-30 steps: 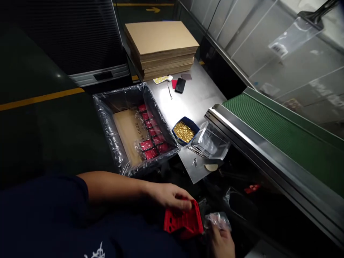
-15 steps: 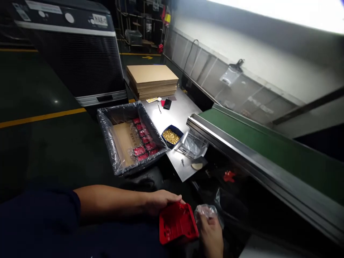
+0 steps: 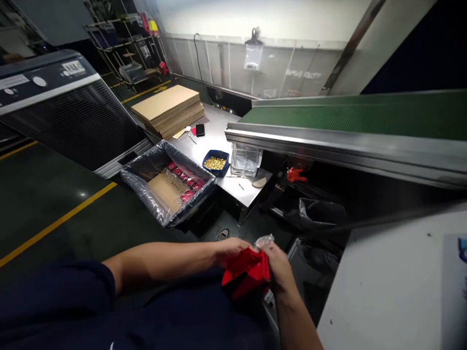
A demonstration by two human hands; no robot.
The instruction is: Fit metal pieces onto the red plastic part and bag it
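A red moulded plastic part (image 3: 246, 274) sits low in the middle of the view, just above my lap. My left hand (image 3: 228, 250) is closed on its upper left edge. My right hand (image 3: 279, 265) grips its right side and also pinches a small clear plastic bag (image 3: 263, 240) against it. Both forearms reach in from the bottom. Ahead to the left stands a carton lined with clear plastic (image 3: 166, 182), holding rows of bagged red parts (image 3: 186, 182) over a brown cardboard sheet.
A steel table (image 3: 222, 146) carries a blue tray of brass pieces (image 3: 215, 162), a clear plastic box (image 3: 246, 160), a phone and a stack of flat cardboard (image 3: 168, 109). A green conveyor belt (image 3: 346, 116) runs along the right. A dark machine (image 3: 62, 112) stands left; a white surface (image 3: 383, 287) lies at the lower right.
My head has turned and lifted, so the table and carton sit farther off. Both hands have come together on the red part, which is now tilted edge-up with the clear bag at its top.
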